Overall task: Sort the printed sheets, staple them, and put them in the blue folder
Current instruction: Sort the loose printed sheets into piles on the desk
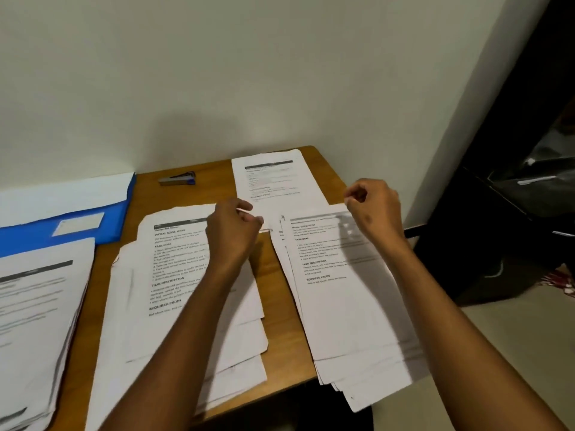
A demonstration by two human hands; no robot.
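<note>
Sorting was judged to be the step in hand: printed sheets (193, 275) lay in several piles across the table (273, 269), the stapler (177, 178) untouched at the far edge and the blue folder (102, 219) at far left. Both hands were held over the piles, the left hand (231, 231) and right hand (373, 209) loosely clenched, apparently grasping nothing. Gathering one matched pile for stapling was called for next.

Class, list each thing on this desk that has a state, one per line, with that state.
Grey and blue stapler: closed, lying unused near the wall.
Blue plastic folder: flat, white sheets on it.
Middle paper pile: loosely fanned.
Right paper pile: fanned, overhanging the desk edge.
Left hand: curled.
Right hand: curled.
</note>
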